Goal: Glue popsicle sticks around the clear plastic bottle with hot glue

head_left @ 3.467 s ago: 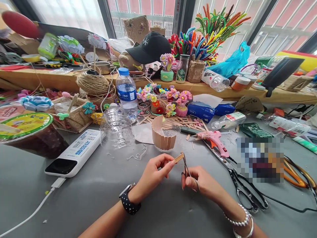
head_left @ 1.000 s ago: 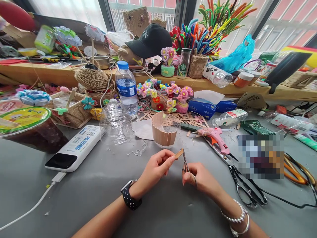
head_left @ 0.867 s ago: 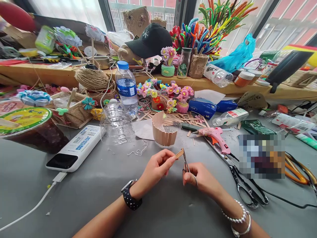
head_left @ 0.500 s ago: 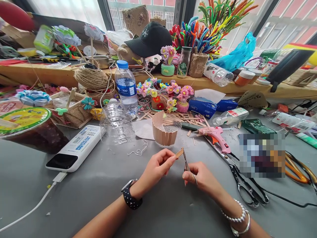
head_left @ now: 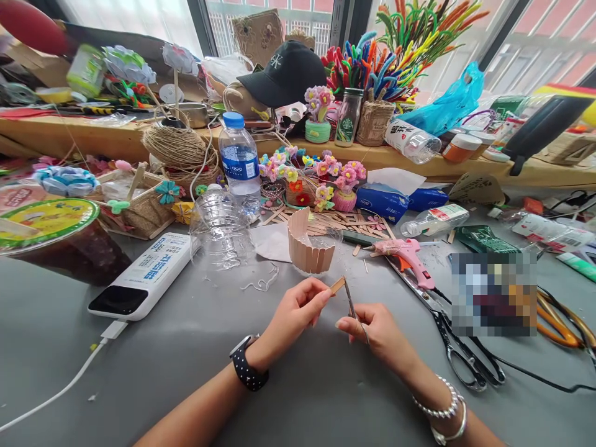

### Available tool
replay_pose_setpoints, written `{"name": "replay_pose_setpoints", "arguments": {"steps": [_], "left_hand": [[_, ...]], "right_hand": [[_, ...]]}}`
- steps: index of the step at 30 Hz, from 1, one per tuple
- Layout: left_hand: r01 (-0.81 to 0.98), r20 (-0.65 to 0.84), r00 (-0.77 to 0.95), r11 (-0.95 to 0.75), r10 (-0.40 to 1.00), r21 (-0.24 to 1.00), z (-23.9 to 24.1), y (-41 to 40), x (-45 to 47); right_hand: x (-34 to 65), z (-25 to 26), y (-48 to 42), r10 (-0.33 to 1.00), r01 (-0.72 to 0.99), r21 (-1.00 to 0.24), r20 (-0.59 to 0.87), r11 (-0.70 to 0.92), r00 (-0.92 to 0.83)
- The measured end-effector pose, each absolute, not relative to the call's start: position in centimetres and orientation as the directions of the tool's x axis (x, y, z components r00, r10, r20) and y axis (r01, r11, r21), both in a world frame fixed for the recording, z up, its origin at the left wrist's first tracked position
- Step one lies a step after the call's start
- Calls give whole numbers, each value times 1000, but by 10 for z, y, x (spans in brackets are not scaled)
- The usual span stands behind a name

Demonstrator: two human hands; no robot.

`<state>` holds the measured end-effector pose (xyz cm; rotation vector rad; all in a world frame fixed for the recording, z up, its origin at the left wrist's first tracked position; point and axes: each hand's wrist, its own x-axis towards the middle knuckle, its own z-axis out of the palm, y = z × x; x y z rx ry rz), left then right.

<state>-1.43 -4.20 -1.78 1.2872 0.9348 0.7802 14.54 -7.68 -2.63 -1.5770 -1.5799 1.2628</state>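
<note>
Grey table [head_left: 162,379] unchanged — left hand [head_left: 293,313] still pinches stick [head_left: 338,285], right hand [head_left: 378,330] grips scissors [head_left: 350,302].

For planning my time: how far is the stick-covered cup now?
Done: sticks already cover the front of the cup. In hand: the left hand pinches a short stick while the right hand holds scissors at its end. To do: the cup's right side looks bare plastic; loose sticks lie behind it, glue gun beside.
</note>
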Motion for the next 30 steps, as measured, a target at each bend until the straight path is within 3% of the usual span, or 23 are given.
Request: {"name": "replay_pose_setpoints", "arguments": {"steps": [6, 18, 24, 30], "left_hand": [[19, -128, 435, 134, 891, 991, -18, -42, -14], [25, -118, 437, 119, 892, 993, -17, -42, -15], [28, -117, 452, 117, 884, 993, -18, -42, -15], [43, -129, 446, 123, 886, 991, -18, -41, -16]], "right_hand": [[144, -28, -76, 970, 407, -902, -212, -147, -120], [151, -23, -74, 904, 364, -930, -202, -56, -378], [149, -23, -75, 909, 392, -918, -216, -65, -356], [146, -23, -76, 944, 416, -898, -252, -145, -215]]}}
